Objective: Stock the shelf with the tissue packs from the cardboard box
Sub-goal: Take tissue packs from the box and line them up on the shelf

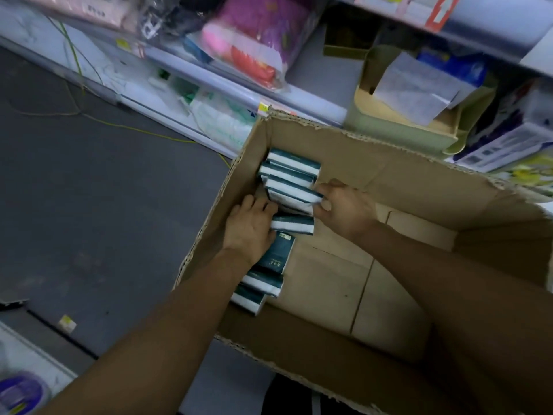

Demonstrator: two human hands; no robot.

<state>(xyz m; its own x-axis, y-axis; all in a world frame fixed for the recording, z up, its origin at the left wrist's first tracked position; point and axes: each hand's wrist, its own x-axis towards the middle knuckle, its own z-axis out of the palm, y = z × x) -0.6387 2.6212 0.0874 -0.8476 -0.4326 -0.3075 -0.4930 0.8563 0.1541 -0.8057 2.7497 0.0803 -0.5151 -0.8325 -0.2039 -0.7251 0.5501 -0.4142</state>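
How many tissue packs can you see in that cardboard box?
About 8 tissue packs, all along the cardboard box's left wall: four stacked at the far end, one between the hands, three under the left forearm. More may be hidden.

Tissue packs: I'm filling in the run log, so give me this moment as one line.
phase: picking | left hand: on tissue packs | right hand: pinching one pack | cardboard box: partly emptied

Print on the flat tissue pack (276, 255) and the shelf tags (263, 107) seems too blurred to read
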